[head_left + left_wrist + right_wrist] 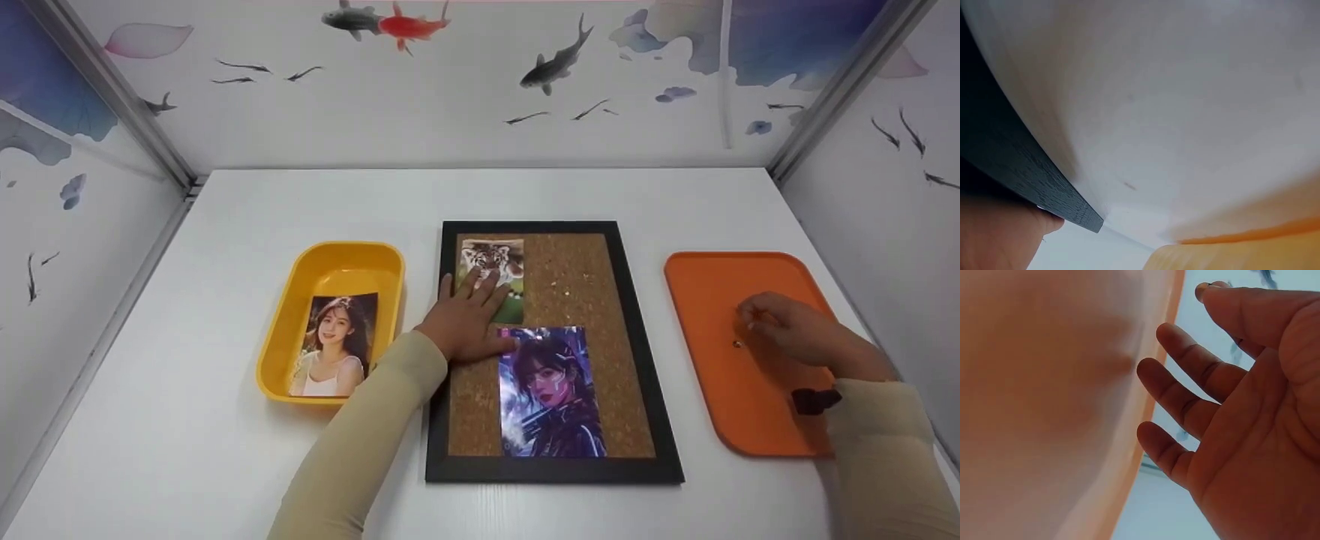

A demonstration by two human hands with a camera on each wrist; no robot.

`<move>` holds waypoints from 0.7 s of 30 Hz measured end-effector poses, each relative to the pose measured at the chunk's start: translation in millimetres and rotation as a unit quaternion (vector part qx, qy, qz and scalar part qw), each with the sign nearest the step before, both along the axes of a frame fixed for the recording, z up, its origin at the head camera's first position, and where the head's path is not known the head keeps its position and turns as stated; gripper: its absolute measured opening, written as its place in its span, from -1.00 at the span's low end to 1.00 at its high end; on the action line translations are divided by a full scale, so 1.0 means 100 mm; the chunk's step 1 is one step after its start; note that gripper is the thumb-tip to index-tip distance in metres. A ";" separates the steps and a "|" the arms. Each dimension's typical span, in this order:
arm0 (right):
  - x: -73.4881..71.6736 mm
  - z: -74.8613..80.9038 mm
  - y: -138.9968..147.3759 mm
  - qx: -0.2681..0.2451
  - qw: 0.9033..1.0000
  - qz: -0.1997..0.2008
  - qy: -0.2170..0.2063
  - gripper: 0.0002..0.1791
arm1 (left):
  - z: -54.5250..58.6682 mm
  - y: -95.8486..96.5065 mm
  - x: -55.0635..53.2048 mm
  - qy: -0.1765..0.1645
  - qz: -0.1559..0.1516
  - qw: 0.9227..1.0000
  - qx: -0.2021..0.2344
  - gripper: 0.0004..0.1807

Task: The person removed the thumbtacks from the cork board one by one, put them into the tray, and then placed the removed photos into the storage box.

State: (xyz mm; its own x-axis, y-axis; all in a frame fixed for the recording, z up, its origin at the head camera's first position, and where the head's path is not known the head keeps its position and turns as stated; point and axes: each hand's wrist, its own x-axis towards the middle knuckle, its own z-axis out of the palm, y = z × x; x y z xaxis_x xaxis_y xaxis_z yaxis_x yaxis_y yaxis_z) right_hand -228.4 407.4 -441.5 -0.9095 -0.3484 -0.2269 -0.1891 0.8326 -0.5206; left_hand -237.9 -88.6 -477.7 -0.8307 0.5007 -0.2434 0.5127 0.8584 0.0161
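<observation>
My left hand (pixel 466 319) lies spread on the cork board (pixel 472 405), its fingers over the lower part of a tiger picture (pixel 491 255). The thumb reaches the top left corner of a picture of a purple-lit figure (pixel 551 405). In the left wrist view, part of that hand shows beside the board's black frame (pixel 1033 169). Over the orange tray (pixel 712 390) my right hand (pixel 795 330) pinches a small brass-coloured thumbtack (pixel 1202 291) between thumb and index finger. Its other fingers are loosely bent. A small shiny tack (pixel 737 343) lies on the tray below them.
Left of the board stands a yellow bin (pixel 274 352) with a portrait photo (pixel 334 352) in it. Several small shiny specks (pixel 568 293) dot the upper right of the cork. Printed panels (pixel 450 112) wall the white table (pixel 225 225) at the back and sides.
</observation>
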 end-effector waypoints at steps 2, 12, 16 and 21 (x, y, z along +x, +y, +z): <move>0.01 -0.02 0.02 0.006 1.000 0.003 0.006 -0.91 | 0.01 0.00 0.00 0.002 0.000 1.000 -0.003 0.11; 0.10 -0.06 0.06 0.001 0.999 0.024 0.048 -0.90 | 0.04 0.01 0.03 -0.004 0.001 1.000 -0.006 0.10; 0.12 -0.12 0.05 -0.022 0.993 0.065 0.095 -0.84 | 0.03 0.01 0.02 -0.004 0.002 1.000 -0.008 0.09; 0.12 -0.14 0.03 -0.041 0.986 0.096 0.130 -0.76 | 0.04 0.01 0.01 -0.002 0.001 1.000 -0.010 0.10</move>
